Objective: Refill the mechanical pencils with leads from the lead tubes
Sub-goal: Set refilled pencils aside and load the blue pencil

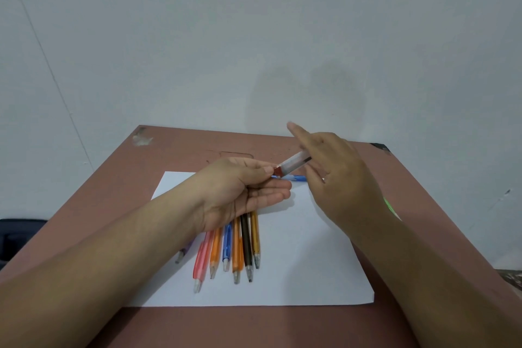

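My right hand holds a clear lead tube with a red cap above the white paper. My left hand pinches the red cap with thumb and forefinger, its other fingers stretched out below. Several mechanical pencils in pink, orange, blue, brown and yellow lie side by side on the paper, tips toward me, their upper ends hidden under my left hand. A blue pencil lies across the paper behind the hands. A purple pencil peeks out beside my left forearm.
The paper lies on a brown table set against a pale wall. A green object shows at the right, mostly hidden by my right forearm. A dark object sits off the table's left edge.
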A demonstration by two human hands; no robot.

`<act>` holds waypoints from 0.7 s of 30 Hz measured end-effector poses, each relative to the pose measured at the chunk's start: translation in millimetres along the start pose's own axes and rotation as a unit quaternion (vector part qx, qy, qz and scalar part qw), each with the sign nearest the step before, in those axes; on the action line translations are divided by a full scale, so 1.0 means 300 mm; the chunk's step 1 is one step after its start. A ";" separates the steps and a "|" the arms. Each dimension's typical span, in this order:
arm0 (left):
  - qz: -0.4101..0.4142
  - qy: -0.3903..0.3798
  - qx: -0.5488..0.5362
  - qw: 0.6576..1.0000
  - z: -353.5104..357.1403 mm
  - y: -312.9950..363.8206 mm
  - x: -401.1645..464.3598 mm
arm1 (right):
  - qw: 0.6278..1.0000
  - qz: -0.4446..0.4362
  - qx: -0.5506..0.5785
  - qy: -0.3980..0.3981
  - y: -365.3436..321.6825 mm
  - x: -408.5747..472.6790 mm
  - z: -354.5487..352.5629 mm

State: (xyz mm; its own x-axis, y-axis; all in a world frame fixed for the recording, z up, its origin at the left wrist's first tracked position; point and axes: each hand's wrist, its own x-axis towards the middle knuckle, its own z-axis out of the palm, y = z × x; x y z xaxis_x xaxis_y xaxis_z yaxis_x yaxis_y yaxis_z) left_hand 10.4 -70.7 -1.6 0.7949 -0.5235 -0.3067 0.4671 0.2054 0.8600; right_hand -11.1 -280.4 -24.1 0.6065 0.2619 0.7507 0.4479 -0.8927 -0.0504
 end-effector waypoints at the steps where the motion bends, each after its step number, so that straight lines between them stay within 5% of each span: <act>1: 0.003 0.001 0.002 1.000 0.000 0.001 0.000 | 1.000 0.000 0.002 -0.002 0.001 0.000 0.000; 21: 0.094 0.037 0.183 0.978 -0.016 -0.004 0.012 | 0.996 0.053 0.073 0.006 0.004 0.001 -0.012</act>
State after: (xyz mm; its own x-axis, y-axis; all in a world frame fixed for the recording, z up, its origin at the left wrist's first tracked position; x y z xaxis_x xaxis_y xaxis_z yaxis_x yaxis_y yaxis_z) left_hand 14.6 -68.9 -5.8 0.8852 -0.4417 -0.1459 0.1508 -0.0243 0.9883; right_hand -12.9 -282.8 -21.5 0.6475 0.1641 0.7442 0.4733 -0.8520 -0.2239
